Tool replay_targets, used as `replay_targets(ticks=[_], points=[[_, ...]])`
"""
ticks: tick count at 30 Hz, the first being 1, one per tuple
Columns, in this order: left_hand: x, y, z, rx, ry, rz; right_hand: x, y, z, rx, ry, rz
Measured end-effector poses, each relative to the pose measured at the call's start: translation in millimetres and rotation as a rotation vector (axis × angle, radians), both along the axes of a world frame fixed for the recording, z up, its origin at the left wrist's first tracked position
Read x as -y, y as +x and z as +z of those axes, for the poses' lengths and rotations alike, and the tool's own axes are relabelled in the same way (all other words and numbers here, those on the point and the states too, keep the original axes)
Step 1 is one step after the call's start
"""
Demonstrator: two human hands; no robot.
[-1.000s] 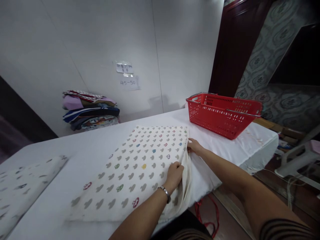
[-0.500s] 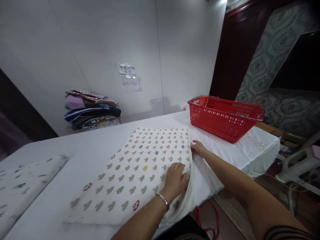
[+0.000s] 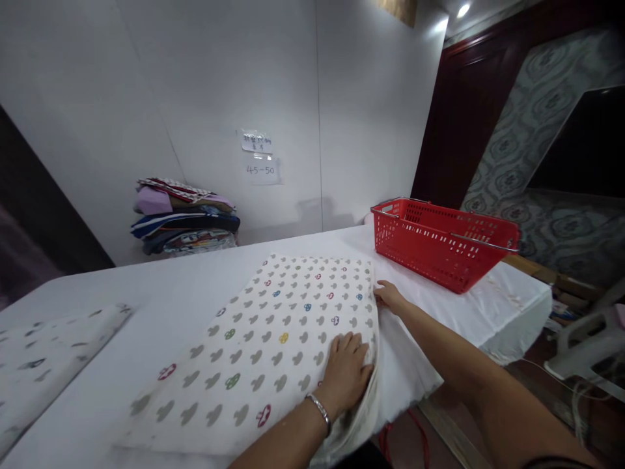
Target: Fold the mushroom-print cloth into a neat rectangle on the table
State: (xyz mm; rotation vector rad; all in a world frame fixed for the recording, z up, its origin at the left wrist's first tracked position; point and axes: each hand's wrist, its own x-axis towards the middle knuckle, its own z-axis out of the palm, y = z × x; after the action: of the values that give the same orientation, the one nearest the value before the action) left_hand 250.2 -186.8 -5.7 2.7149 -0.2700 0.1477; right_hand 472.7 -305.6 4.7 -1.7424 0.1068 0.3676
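Observation:
A folded cream cloth (image 3: 263, 345) printed with small grey and coloured shapes lies flat on the white table (image 3: 161, 293). My left hand (image 3: 346, 372), a bracelet on its wrist, rests flat on the cloth's near right edge with fingers stretched out. My right hand (image 3: 389, 296) touches the cloth's right edge farther back, near its far corner; its fingers lie low against the fabric, and I cannot make out whether they pinch it.
A red plastic basket (image 3: 442, 241) with metal handles stands at the table's right end. A stack of folded fabrics (image 3: 185, 216) sits against the wall at the back. Another printed cloth (image 3: 43, 355) lies at the left. Paper labels (image 3: 261, 156) hang on the wall.
My left hand slid toward me along the cloth's right edge and flattened out. The right hand stayed by the far corner. The view tilted upward slightly.

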Motion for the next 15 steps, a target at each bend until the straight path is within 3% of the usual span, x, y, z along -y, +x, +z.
replay_targets(ticks=[9, 15], points=[[-7, 1, 2.5, 0.003, -0.050, -0.027, -11, 26, -3.8, 0.051, -0.108, -0.087], [-12, -2, -4.3, 0.016, -0.035, -0.007, -9, 36, -9.7, 0.089, -0.174, -0.114]])
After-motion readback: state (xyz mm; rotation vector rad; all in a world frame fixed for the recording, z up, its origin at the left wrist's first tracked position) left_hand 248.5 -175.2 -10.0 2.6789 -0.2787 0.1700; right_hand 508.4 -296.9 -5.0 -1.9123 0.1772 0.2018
